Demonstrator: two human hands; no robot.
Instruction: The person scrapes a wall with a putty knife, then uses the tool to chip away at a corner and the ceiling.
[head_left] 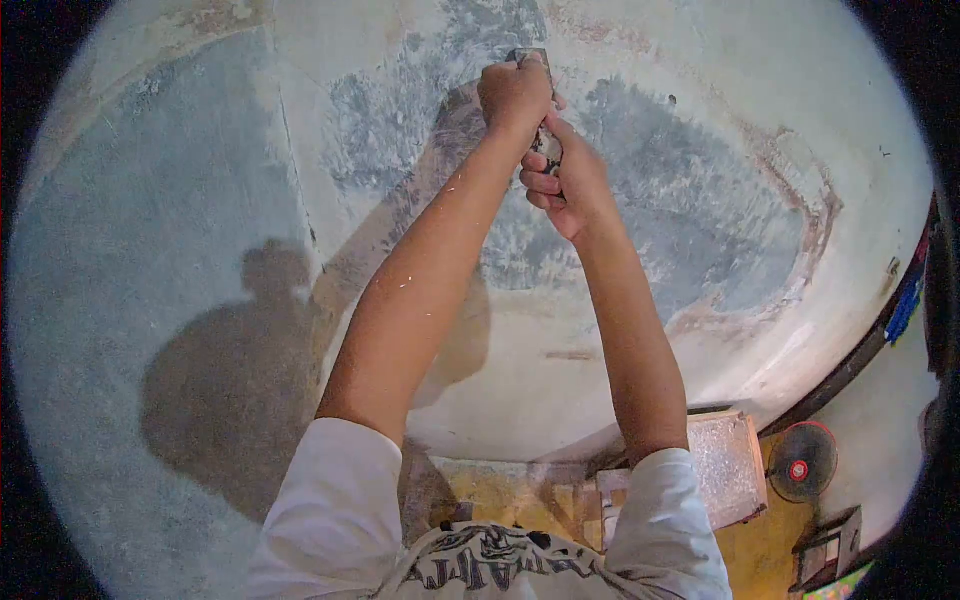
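Observation:
Both my arms reach up to a wall (pixel 650 210) patched in grey and white. My left hand (pixel 515 97) is wrapped round the upper part of a narrow, paint-speckled hand tool (pixel 549 150). Its dark, squared end shows just above my knuckles, close against the wall. Lower down, my right hand (pixel 575 185) grips the same tool, fingers curled round its lower end. Most of the tool is covered by my hands, and I cannot tell its exact kind. Small white flecks lie on my left forearm.
A thin crack (pixel 290 150) runs down the wall on the left, beside the shadow (pixel 235 385) of my head and arms. At the lower right are a round fan (pixel 802 462), a pale box-like piece (pixel 728 465) and a yellowish floor (pixel 780 530). Blue cloth (pixel 905 310) hangs at the right edge.

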